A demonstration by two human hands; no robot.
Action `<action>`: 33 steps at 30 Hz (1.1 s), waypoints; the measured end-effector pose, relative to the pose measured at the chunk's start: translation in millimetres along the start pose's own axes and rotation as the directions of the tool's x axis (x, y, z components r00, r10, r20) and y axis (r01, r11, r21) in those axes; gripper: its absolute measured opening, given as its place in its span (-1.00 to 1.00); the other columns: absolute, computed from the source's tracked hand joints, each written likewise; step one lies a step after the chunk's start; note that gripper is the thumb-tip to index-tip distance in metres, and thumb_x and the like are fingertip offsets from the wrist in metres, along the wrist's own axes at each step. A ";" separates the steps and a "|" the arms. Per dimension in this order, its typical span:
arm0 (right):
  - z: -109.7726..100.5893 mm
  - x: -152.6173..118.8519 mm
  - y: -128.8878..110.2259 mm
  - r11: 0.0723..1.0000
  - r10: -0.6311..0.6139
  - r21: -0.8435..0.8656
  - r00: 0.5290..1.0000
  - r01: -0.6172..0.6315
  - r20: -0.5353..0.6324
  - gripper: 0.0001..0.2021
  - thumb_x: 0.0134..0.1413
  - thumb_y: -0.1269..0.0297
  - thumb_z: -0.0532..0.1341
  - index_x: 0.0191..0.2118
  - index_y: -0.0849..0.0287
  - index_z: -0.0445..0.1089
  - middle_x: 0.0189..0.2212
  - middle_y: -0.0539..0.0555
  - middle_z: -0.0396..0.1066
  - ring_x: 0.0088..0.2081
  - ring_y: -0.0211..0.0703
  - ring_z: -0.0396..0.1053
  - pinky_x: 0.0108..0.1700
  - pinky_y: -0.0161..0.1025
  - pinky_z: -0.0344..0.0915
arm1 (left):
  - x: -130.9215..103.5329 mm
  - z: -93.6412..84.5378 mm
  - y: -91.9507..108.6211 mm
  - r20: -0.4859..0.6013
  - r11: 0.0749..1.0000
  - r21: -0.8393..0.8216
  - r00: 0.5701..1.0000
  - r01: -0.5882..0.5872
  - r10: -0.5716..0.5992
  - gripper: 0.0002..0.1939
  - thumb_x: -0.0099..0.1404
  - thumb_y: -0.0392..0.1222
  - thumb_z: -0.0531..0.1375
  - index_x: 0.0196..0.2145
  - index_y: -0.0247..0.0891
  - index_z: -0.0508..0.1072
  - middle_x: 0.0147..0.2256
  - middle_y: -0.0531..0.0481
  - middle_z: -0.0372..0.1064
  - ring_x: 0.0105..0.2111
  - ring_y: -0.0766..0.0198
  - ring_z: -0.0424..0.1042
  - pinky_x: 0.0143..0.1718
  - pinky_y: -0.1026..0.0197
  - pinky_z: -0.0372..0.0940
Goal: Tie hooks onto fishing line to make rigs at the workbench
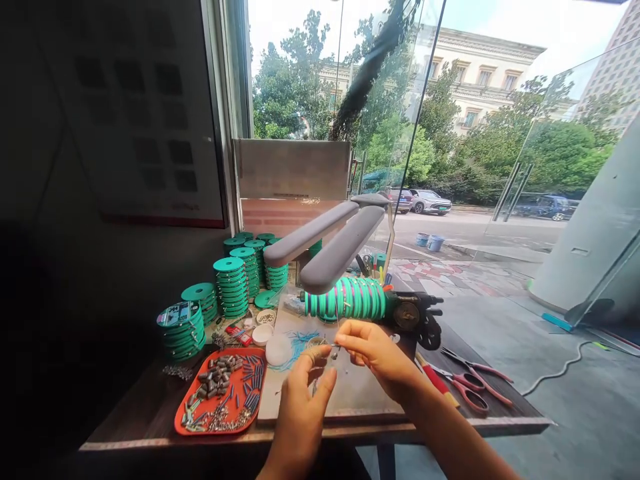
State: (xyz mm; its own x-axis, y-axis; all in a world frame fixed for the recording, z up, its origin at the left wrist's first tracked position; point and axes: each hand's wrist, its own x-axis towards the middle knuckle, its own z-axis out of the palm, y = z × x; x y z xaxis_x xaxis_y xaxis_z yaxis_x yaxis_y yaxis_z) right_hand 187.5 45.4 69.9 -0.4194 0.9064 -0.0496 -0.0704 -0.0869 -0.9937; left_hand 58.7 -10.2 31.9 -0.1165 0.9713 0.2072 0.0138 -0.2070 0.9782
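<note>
Above a pale board (350, 397) my two hands meet at their fingertips. My right hand (375, 353) pinches a thin fishing line between thumb and forefinger; the line is barely visible. My left hand (305, 393) is curled close by, its fingers bent on what looks like the same fine line and its thumb held a little apart. A small grey round piece (334, 356) shows between the hands, perhaps a sinker. Just beyond them, green line spools (345, 300) sit in a row on a black winder (407, 312).
An orange tray (179, 420) of metal sinkers and small fittings lies left. Stacked green spools (230, 287) stand behind it. Blue strands (300, 343) and a white lid (279, 350) rest on the board. Scissors (467, 387) and pliers (480, 370) lie right. A grey lamp (340, 253) overhangs.
</note>
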 end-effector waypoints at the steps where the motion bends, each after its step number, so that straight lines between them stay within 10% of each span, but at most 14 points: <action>1: 0.7 -0.3 -1.1 1.000 -0.004 -0.007 1.000 0.004 -0.003 -0.44 -0.40 -0.01 0.33 -0.47 0.42 0.13 -0.63 -0.08 0.04 -0.62 -0.68 -0.04 -0.61 -0.64 -0.10 | 7.1 1.1 2.5 0.046 0.997 -0.070 0.998 0.039 -0.036 -0.68 0.08 -0.12 0.23 -0.21 -0.33 0.43 -0.18 -0.15 0.36 -0.14 0.14 0.30 -0.08 0.23 0.15; 9: 0.2 -0.5 3.9 1.000 -0.007 -0.004 0.999 0.007 0.032 -0.41 -0.36 -0.06 0.29 -0.44 0.42 0.10 -0.57 -0.04 0.13 -0.57 -0.65 0.04 -0.57 -0.63 -0.06 | 30.5 12.7 -4.7 0.190 0.915 -0.363 0.976 0.173 -0.109 -0.60 -0.07 0.07 0.31 -0.54 -0.38 0.38 -0.53 -0.01 0.28 -0.46 0.34 0.25 -0.35 0.31 0.18; 20: 14.8 3.5 13.2 0.986 0.016 0.161 0.984 -0.045 0.178 -0.33 -0.36 -0.14 0.27 -0.35 0.36 0.00 -0.62 -0.11 0.06 -0.68 -0.56 0.09 -0.62 -0.59 -0.02 | 5.2 14.2 1.5 0.108 0.858 -0.465 0.976 0.217 -0.189 -0.72 0.06 -0.03 0.22 -0.51 -0.32 0.31 -0.51 0.02 0.27 -0.43 0.35 0.27 -0.39 0.35 0.21; 33: 12.8 2.5 13.8 0.962 0.017 0.268 0.990 -0.055 0.143 -0.32 -0.37 -0.07 0.32 -0.33 0.35 -0.04 -0.47 -0.04 0.20 -0.61 -0.59 0.15 -0.64 -0.64 0.02 | -14.1 3.4 0.5 0.296 0.698 -0.499 0.858 0.514 -0.420 -0.57 -0.03 0.00 0.31 -0.34 -0.32 0.27 -0.55 0.08 0.28 -0.56 0.42 0.29 -0.56 0.39 0.20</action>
State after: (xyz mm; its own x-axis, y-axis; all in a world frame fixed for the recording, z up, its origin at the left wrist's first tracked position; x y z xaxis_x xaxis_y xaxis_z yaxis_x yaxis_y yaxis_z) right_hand 173.9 41.2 57.3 -0.5455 0.8365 -0.0519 -0.2870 -0.2446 -0.9262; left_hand 63.7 -23.5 29.4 0.1884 0.9549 -0.2296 -0.5454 0.2961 0.7841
